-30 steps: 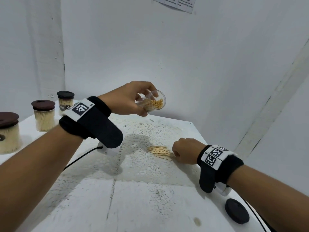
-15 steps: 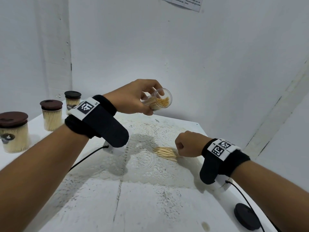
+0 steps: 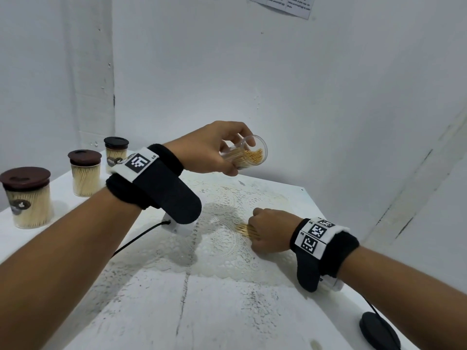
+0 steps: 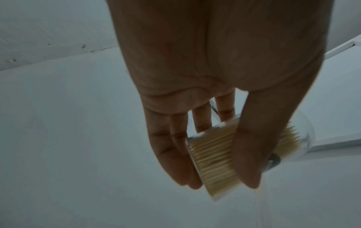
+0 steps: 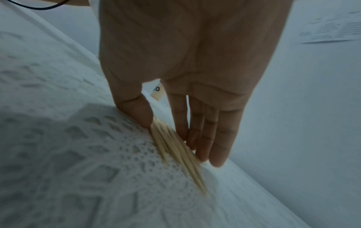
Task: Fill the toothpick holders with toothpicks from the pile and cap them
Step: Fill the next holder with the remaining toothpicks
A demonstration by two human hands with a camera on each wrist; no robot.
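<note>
My left hand grips a clear toothpick holder above the back of the table. The holder is tipped on its side with its open mouth to the right, and it is partly filled with toothpicks. In the left wrist view the thumb and fingers of the left hand clamp the holder across its body. My right hand rests low on the small pile of toothpicks on the lace doily. In the right wrist view the right hand pinches the toothpick bundle between thumb and fingers.
Three capped, full holders stand at the left: a large one, a middle one and a far one. A loose black cap lies near the front right table edge. A black cable trails under my left wrist. White walls close in behind and on the right.
My right hand rose slightly off the pile, then came back down and leftward over the toothpicks' right end. The left hand keeps the tilted holder in about the same place.
</note>
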